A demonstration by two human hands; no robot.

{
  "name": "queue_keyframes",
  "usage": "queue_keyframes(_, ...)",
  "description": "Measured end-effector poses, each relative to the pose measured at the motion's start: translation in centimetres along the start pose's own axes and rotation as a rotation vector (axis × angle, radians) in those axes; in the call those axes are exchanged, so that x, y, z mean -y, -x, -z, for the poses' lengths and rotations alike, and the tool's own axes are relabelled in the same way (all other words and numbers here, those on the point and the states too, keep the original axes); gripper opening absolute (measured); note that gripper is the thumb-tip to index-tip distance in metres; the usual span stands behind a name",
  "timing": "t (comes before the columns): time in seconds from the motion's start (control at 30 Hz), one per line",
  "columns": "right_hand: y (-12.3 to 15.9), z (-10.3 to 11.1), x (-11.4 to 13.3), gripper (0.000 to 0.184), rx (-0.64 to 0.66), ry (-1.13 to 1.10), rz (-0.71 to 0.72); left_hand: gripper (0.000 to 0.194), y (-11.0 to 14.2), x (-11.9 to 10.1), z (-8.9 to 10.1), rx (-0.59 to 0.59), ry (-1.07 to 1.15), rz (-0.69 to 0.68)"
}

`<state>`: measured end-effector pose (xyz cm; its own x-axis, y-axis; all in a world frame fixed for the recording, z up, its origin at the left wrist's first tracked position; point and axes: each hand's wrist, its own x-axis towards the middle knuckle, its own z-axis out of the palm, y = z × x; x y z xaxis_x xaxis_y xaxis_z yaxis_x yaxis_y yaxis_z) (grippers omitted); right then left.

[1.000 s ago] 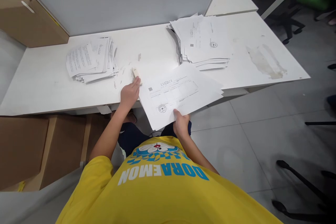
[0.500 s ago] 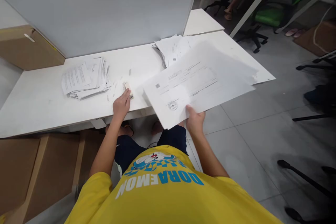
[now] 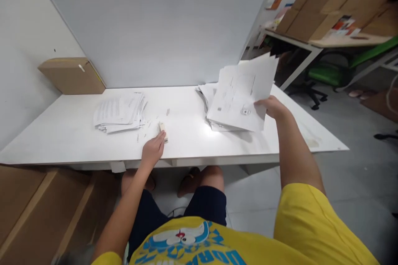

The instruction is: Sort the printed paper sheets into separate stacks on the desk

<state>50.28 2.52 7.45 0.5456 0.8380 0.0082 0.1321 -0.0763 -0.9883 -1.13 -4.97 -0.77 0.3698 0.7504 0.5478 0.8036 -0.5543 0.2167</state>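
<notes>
My left hand (image 3: 153,148) rests on the white table with its fingers closed on a small cream stapler (image 3: 161,126). Small grey bits (image 3: 149,124) lie scattered just left of it. Over the table's right side, my right hand (image 3: 271,107) grips printed paper sheets (image 3: 238,107) by their right edge, thumb on top near a round stamp mark. Their lower left corner hangs over a pile of papers (image 3: 209,90), which they partly cover. Whether the held sheets touch the pile I cannot tell.
Another stack of printed papers (image 3: 120,112) lies at the table's left. A cardboard box (image 3: 73,76) stands behind it, against a tall grey panel (image 3: 161,29). Brown cartons (image 3: 71,203) fill the floor at lower left. A green chair (image 3: 325,73) stands beyond the table at right.
My right hand has carried the sheets away from my body and onto the table's right side, tilting them over the pile there. My left hand keeps its place on the stapler. The view has tipped upward.
</notes>
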Motion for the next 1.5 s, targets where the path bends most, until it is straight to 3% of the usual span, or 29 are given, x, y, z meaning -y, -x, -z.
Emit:
queue_keyframes(0.17,-4.7,-0.7,-0.1,0.019,0.056,0.403,-0.259,0.041,0.1,0.0,0.0,-0.001,-0.012,0.012)
queue_keyframes(0.3,-6.7,-2.7,-0.6,0.018,0.076,0.639,-0.186,0.040,0.0,0.1,0.2,-0.002,-0.005,-0.003)
queue_keyframes(0.43,-7.9,-3.2,-0.2,0.014,0.148,0.535,-0.193,0.040,0.0,0.0,0.3,-0.007,0.005,-0.005)
queue_keyframes(0.6,-8.8,-1.6,0.4,0.022,0.167,0.292,-0.299,0.040,0.0,-0.3,0.2,0.007,0.020,0.032)
queue_keyframes(0.83,-6.8,0.9,-2.2,0.007,0.104,0.025,-0.368,0.040,-0.3,-0.1,0.4,0.002,-0.011,0.020)
queue_keyframes(0.97,-4.6,2.0,-4.4,0.018,-0.020,-0.153,-0.192,0.042,-0.3,0.3,0.2,-0.031,-0.048,-0.017)
queue_keyframes(1.13,-1.9,1.5,-6.8,0.029,-0.114,0.070,-0.048,0.045,-0.2,0.8,-0.1,-0.029,-0.084,-0.111)
queue_keyframes(1.3,-0.8,-0.4,-8.8,0.044,-0.026,0.436,0.104,0.055,0.0,1.4,-0.4,0.008,-0.037,-0.202)
queue_keyframes(1.5,-3.2,-0.8,-8.4,0.051,0.079,0.543,0.085,0.061,0.1,1.3,-0.5,-0.021,0.020,-0.202)
